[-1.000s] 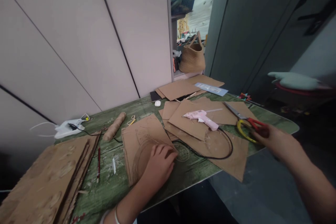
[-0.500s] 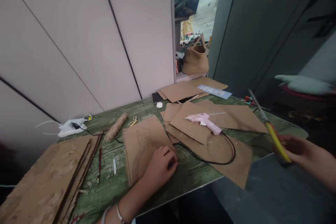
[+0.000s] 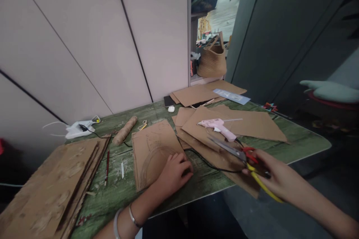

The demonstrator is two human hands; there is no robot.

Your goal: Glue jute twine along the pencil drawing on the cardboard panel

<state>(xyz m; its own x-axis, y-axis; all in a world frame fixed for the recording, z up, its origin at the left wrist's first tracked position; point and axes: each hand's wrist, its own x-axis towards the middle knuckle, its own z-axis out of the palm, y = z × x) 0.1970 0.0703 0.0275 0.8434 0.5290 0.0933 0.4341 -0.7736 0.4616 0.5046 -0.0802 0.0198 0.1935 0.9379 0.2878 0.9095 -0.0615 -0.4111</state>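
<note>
My left hand [image 3: 176, 171] rests at the right edge of a cardboard sheet [image 3: 159, 132] with pencil-like drawn lines. Its fingers are curled down, and whatever lies under them is hidden. Several thin brown curved strands [image 3: 147, 162] arc over the sheet to this hand; I cannot tell whether they are loose or drawn. In my right hand [image 3: 270, 175] is a pair of scissors [image 3: 231, 149] with one red and one yellow handle, blades pointing left above the cardboard pieces. Just beyond the blades lies a pink glue gun [image 3: 215, 124].
Left of the sheet lie a twine roll [image 3: 125, 130], a dark red pencil [image 3: 107, 168] and a white stick [image 3: 122, 170]. A cardboard stack [image 3: 53, 179] covers the table's left end, near a white power strip [image 3: 80, 129]. The glue gun's black cord [image 3: 207, 164] crosses the table.
My right hand has brought the scissors leftward from beyond the table's right edge to over the cardboard. My left hand has stayed nearly in place. The view has shifted slightly.
</note>
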